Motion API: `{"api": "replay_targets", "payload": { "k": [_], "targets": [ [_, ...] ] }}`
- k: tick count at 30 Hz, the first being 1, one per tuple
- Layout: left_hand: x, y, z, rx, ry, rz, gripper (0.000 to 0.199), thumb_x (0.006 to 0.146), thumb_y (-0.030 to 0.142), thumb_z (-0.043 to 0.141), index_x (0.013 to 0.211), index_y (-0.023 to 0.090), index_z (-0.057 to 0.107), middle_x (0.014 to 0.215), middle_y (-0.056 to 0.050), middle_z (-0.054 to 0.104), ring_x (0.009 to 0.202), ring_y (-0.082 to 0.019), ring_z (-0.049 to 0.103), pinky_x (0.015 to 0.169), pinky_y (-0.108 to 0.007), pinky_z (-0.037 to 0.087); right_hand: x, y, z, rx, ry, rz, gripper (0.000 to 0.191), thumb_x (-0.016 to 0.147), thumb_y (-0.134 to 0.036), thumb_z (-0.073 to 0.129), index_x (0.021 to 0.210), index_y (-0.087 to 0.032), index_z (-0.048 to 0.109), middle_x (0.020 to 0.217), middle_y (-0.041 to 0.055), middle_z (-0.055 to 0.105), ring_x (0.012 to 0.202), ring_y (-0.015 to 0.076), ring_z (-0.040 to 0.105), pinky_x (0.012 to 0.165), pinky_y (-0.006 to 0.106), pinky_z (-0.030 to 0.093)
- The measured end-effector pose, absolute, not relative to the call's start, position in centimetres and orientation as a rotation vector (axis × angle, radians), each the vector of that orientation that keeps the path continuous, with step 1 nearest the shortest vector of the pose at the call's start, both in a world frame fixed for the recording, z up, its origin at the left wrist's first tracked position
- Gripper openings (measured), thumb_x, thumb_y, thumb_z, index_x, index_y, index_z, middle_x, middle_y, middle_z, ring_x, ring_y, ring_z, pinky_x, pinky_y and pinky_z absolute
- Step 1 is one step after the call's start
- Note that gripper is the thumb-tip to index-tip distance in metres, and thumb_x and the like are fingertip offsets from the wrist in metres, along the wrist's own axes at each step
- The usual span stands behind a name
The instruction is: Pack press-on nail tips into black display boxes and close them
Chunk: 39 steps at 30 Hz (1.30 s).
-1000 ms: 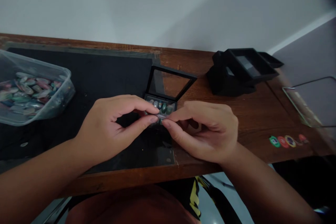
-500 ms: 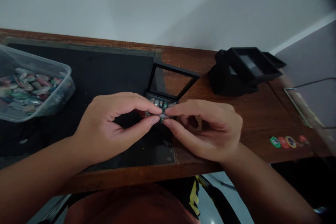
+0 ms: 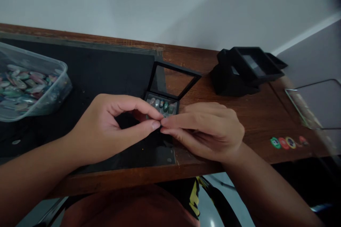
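A black case [image 3: 174,98] stands on the table with its windowed lid [image 3: 176,79] raised. Inside lies a row of press-on nails [image 3: 161,104] in green, grey and pale tones; my fingers cover the case's near part. In front of it, my left hand [image 3: 114,127] is closed, thumb and forefinger pinched together. My right hand [image 3: 207,129] is closed too, its thumb and forefinger meeting the left fingertips. Whatever sits between the fingertips is hidden by them.
A clear plastic tub [image 3: 62,74] full of small colourful pieces stands at left on a dark mat [image 3: 112,67]. More black cases [image 3: 237,74] are stacked at back right. Several round coloured discs [image 3: 283,143] lie near the table's right end. One small clear piece [image 3: 16,142] rests at far left.
My fingertips have dropped slightly and drawn together, uncovering more of the nail row. The small shiny piece earlier visible between them is now hidden. The view has shifted a little.
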<state>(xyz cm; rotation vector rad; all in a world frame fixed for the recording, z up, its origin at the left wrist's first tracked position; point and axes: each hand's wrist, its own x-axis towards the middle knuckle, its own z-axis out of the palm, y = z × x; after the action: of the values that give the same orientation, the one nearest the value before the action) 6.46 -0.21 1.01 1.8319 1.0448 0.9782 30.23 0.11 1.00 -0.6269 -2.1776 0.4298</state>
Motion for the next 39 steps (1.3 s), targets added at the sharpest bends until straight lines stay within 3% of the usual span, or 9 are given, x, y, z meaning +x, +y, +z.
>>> {"api": "replay_targets", "payload": {
  "k": [5, 11, 22, 30, 39],
  "targets": [
    [6.48, -0.11, 0.89, 1.801, 1.031, 0.943, 0.016, 0.089, 0.024, 0.081, 0.096, 0.037, 0.087, 0.09, 0.006, 0.086, 0.076, -0.013, 0.081, 0.067, -0.015, 0.065, 30.02, -0.34, 1.4, -0.704, -2.125, 0.438, 0.019, 0.09, -0.017, 0.087, 0.103, -0.025, 0.077, 0.091, -0.0026, 0.085, 0.068, 0.011, 0.077, 0.064, 0.023, 0.061],
    [6.43, -0.4, 0.99, 1.749, 1.03, 0.968, 0.01, 0.087, 0.026, 0.084, 0.093, 0.034, 0.086, 0.089, 0.003, 0.085, 0.078, -0.017, 0.081, 0.069, -0.022, 0.067, 29.71, -0.84, 1.77, -0.798, -2.031, 0.523, 0.023, 0.085, -0.014, 0.091, 0.099, -0.029, 0.081, 0.086, -0.0039, 0.085, 0.065, 0.0139, 0.077, 0.063, 0.027, 0.064],
    [6.42, -0.62, 1.28, 1.836, 1.014, 0.998, 0.01, 0.09, 0.024, 0.081, 0.095, 0.032, 0.083, 0.093, 0.006, 0.084, 0.084, -0.011, 0.079, 0.078, -0.018, 0.063, 29.77, -0.5, 1.61, -0.734, -1.935, 0.618, 0.025, 0.08, -0.01, 0.093, 0.098, -0.023, 0.083, 0.087, 0.0009, 0.086, 0.072, 0.0146, 0.081, 0.068, 0.022, 0.067],
    [6.44, -0.55, 1.66, 1.814, 1.062, 0.899, 0.011, 0.087, 0.029, 0.083, 0.095, 0.036, 0.085, 0.089, 0.012, 0.085, 0.078, -0.01, 0.079, 0.072, -0.012, 0.061, 29.89, -0.52, 1.57, -0.723, -1.912, 0.74, 0.033, 0.082, -0.009, 0.091, 0.106, -0.03, 0.084, 0.086, -0.003, 0.086, 0.066, 0.0136, 0.078, 0.064, 0.024, 0.067],
    [6.47, -0.51, 1.52, 1.934, 1.063, 0.939, 0.007, 0.09, 0.027, 0.081, 0.091, 0.034, 0.082, 0.087, 0.012, 0.083, 0.076, -0.008, 0.075, 0.074, -0.014, 0.059, 29.76, -0.62, 1.57, -0.768, -1.899, 0.774, 0.035, 0.081, -0.009, 0.092, 0.104, -0.034, 0.084, 0.087, -0.0049, 0.086, 0.067, 0.0153, 0.078, 0.065, 0.028, 0.069]
  ]
}}
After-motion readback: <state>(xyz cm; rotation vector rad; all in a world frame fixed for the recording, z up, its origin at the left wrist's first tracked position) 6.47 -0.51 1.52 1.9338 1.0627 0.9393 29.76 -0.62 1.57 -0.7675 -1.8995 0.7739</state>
